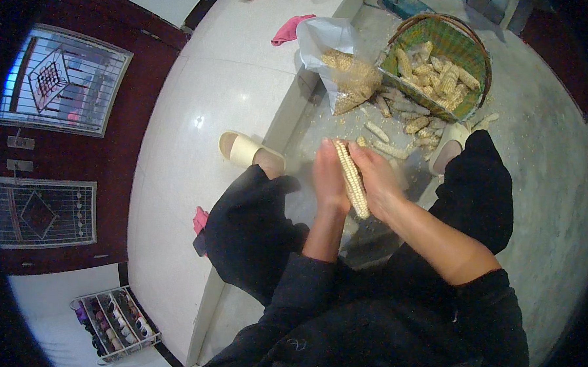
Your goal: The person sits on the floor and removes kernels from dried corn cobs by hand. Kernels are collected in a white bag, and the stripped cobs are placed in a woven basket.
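Observation:
Between my two palms is an ear of dried corn [354, 183], its pale kernels still in rows along the side that faces me. My left hand [330, 174] presses on its left side, and my right hand [375, 175] wraps its right side. Both hands are above the grey floor, between my knees. Beyond them, bare corncobs [390, 150] and loose kernels lie scattered. A plastic bag [327, 42] stands there, partly filled with shelled corn kernels [356, 80]. To its right, a green woven basket [437, 27] tilts towards me with several corn ears [444, 78] in it.
A raised white-tiled step [290, 97] runs along the left, with a pink cloth [291, 30] on it. My slippered feet, one in a cream slipper [241, 149], flank the cobs. A shoe rack [115, 324] stands by the wall, near dark red doors [113, 162].

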Tool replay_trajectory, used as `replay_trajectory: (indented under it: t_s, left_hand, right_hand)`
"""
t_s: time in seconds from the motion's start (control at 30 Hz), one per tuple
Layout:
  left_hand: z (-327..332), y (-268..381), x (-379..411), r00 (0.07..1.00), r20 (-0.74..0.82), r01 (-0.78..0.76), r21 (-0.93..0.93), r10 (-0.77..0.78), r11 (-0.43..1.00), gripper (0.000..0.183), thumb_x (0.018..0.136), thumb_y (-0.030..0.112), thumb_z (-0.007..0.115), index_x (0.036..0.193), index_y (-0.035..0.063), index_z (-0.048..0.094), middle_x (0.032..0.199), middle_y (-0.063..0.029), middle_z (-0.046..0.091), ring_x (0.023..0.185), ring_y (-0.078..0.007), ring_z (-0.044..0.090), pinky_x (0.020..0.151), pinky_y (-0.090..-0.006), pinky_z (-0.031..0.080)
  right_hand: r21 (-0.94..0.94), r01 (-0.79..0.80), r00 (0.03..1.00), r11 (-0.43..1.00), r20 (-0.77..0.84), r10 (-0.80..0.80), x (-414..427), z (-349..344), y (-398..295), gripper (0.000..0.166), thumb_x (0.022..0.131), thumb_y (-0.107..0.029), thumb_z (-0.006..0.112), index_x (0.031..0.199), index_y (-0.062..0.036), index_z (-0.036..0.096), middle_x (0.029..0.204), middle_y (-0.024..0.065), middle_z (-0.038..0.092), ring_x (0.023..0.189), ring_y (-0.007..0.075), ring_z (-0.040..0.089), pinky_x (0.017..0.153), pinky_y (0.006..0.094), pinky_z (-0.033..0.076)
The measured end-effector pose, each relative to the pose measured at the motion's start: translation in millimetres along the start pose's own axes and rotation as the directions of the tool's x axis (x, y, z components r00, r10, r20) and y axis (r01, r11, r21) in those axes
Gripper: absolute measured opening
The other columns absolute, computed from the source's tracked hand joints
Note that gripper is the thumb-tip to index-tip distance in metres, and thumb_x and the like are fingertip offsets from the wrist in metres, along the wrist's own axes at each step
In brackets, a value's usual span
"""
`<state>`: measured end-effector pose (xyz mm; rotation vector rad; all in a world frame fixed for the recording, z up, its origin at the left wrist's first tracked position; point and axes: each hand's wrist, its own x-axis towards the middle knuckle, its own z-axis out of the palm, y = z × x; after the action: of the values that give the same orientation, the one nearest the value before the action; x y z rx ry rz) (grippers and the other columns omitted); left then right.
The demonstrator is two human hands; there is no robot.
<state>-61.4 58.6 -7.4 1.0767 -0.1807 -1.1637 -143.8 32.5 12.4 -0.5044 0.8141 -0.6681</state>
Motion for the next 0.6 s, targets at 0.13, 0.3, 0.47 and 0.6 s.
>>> replay_trajectory:
  t_s: [0.13, 0.3, 0.47, 0.6]
  left_hand:
    - [6, 1, -3, 0.995, -0.095, 0.004, -0.037, -0.008, 0.999, 0.045, 0.091, 0.046, 0.031, 0.085, 0.0064, 0.052, 0.084, -0.0054, 0.055, 0.077, -0.0164, 0.054, 0.073, -0.0310, 0.045]
    - [19, 2, -14, 0.984, -0.159, -0.076, -0.006, 0.074, 0.997, 0.042, 0.092, 0.041, 0.032, 0.085, 0.0051, 0.053, 0.077, -0.0033, 0.054, 0.071, -0.0139, 0.052, 0.068, -0.0285, 0.043]
    - [18, 0, -13, 0.982, -0.130, -0.128, 0.059, 0.134, 0.990, 0.042, 0.093, 0.038, 0.031, 0.083, 0.0043, 0.053, 0.073, -0.0030, 0.053, 0.066, -0.0124, 0.050, 0.064, -0.0265, 0.042]
    - [25, 12, -10, 0.994, -0.094, -0.062, -0.029, 0.059, 0.998, 0.045, 0.093, 0.041, 0.030, 0.080, 0.0038, 0.052, 0.071, -0.0042, 0.052, 0.064, -0.0129, 0.049, 0.062, -0.0263, 0.041]
  right_hand:
    - [-0.127, 0.141, 0.987, 0.982, 0.095, -0.129, -4, 5, 0, 0.038, 0.092, -0.032, 0.041, 0.105, 0.0014, 0.055, 0.095, 0.0067, 0.058, 0.088, 0.0143, 0.054, 0.079, 0.0256, 0.042]
    - [-0.226, 0.308, 0.951, 0.924, 0.083, -0.296, 2, -1, 16, 0.038, 0.093, -0.028, 0.036, 0.103, 0.0022, 0.056, 0.096, 0.0062, 0.059, 0.089, 0.0134, 0.053, 0.081, 0.0257, 0.041]
    - [-0.196, 0.320, 0.947, 0.927, 0.083, -0.310, -2, 4, 11, 0.037, 0.094, -0.027, 0.034, 0.102, 0.0014, 0.056, 0.095, 0.0056, 0.059, 0.086, 0.0128, 0.054, 0.079, 0.0259, 0.042]
    - [-0.006, 0.084, 0.996, 0.996, 0.030, -0.084, -2, 0, 1, 0.036, 0.093, -0.029, 0.036, 0.099, 0.0006, 0.056, 0.090, 0.0061, 0.058, 0.080, 0.0114, 0.053, 0.073, 0.0248, 0.042]
